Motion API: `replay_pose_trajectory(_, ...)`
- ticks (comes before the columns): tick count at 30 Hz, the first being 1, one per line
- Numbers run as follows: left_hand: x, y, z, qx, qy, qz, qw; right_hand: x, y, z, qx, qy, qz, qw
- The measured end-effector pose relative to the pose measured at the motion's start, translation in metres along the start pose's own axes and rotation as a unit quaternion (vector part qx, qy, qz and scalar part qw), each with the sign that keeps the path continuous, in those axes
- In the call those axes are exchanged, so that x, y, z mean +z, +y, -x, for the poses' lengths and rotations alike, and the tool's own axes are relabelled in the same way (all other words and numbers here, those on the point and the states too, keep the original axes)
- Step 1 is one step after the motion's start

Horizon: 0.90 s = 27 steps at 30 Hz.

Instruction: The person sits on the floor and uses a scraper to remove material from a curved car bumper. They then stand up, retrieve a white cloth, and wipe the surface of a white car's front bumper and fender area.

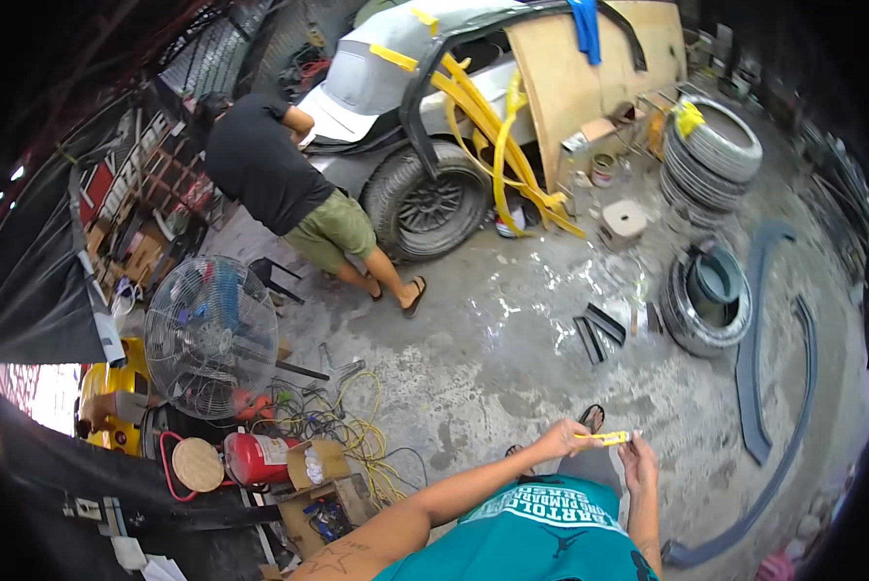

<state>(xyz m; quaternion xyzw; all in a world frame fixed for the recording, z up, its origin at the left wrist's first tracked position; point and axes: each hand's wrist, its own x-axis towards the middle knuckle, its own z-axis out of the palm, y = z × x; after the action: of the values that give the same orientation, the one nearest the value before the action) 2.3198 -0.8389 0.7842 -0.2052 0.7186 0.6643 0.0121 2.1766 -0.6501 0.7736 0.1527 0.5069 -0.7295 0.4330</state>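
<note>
In front of my body I hold a slim yellow object with a pale middle (604, 439), shaped like a utility knife. It lies roughly level between my two hands. The fingers of my left hand (560, 440) are closed around its left end. At its other end, the fingertips of my right hand (638, 459) are pinched together, palm turned toward me. Any blade is too small to make out. Below the hands are my teal shirt (522, 533) and a sandalled foot (592, 417) on the concrete floor.
A person in a black shirt (265, 160) bends over a car (372, 82) at the far left. Yellow strips (493, 136) lean by its wheel. A caged fan (212, 334), tangled cables (367, 436) and a red tank (258, 457) stand left. Tires (711, 155) and long grey trims (752, 378) lie right.
</note>
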Motion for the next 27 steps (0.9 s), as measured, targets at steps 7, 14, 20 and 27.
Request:
replay_pose_trajectory(7,-0.052,-0.010,-0.067,-0.016,-0.119,0.013,0.993,0.035,-0.029,-0.095,0.073,-0.059,0.091,0.991)
replay_pose_trajectory(14,-0.081,0.000,-0.132,-0.028,-0.049,0.039,0.998,0.105,-0.096,-0.201,0.122,-0.169,0.180,0.961)
replay_pose_trajectory(20,-0.105,0.028,-0.127,-0.029,0.028,0.095,0.995,0.173,-0.122,-0.250,0.143,-0.265,0.311,0.901)
replay_pose_trajectory(27,-0.121,0.033,-0.108,-0.095,0.146,0.112,0.978,0.214,-0.101,-0.275,0.201,-0.317,0.320,0.870)
